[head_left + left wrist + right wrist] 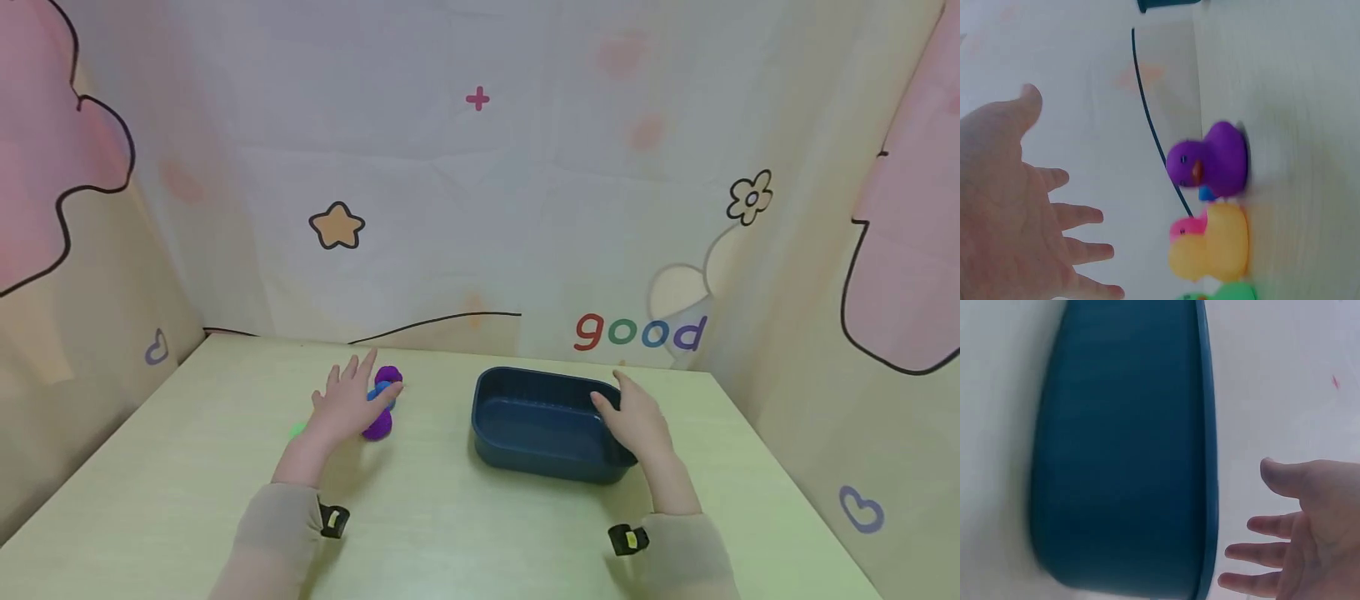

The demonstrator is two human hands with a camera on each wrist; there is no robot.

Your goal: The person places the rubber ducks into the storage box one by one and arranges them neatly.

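Observation:
My left hand [348, 406] is above a cluster of small toy ducks, fingers spread and nothing in its grasp. In the left wrist view a purple duck [1222, 159] stands beside a yellow duck [1225, 244]; a pink duck [1186, 226] shows behind the yellow one, with a green duck [1235, 292] at the lower edge. A bit of blue [1207, 194] peeks out behind the purple duck. My right hand [637, 415] hovers at the right end of a dark blue rectangular basin [551, 462], fingers extended; the right wrist view shows them apart from its wall.
The pale tabletop [450, 533] extends around the basin and ducks. A printed cloth backdrop [480, 208] rises behind the table's far edge, with cloth walls at left and right. A dark wrist strap [333, 520] sits on the left sleeve.

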